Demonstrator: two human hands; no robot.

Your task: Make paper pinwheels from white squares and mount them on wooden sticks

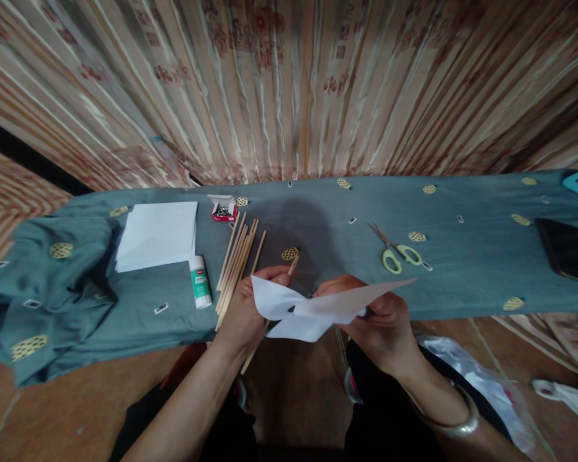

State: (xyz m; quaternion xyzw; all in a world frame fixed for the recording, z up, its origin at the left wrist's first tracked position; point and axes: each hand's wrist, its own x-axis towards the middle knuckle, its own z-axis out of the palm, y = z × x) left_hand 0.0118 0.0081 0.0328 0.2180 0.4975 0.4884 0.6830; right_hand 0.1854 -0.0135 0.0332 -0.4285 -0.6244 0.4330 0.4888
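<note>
A white paper pinwheel (327,307), its blades folded toward a small dark spot at the middle, is held up over the table's front edge. My left hand (243,314) is closed around a thin wooden stick (247,364), which slants behind the paper with its top end poking out above the fingers. The pinwheel's left side rests against that hand. From the right, my right hand (388,327) grips the paper, its fingers partly hidden behind a long blade. How the paper and stick are joined is hidden from view.
Several wooden sticks (235,263) lie left of my hands, beside a glue stick (200,282), a stack of white paper (158,232) and an opened red box of pins (224,210). Scissors (395,249) and a dark phone (566,247) lie rightward on the green cloth (472,276).
</note>
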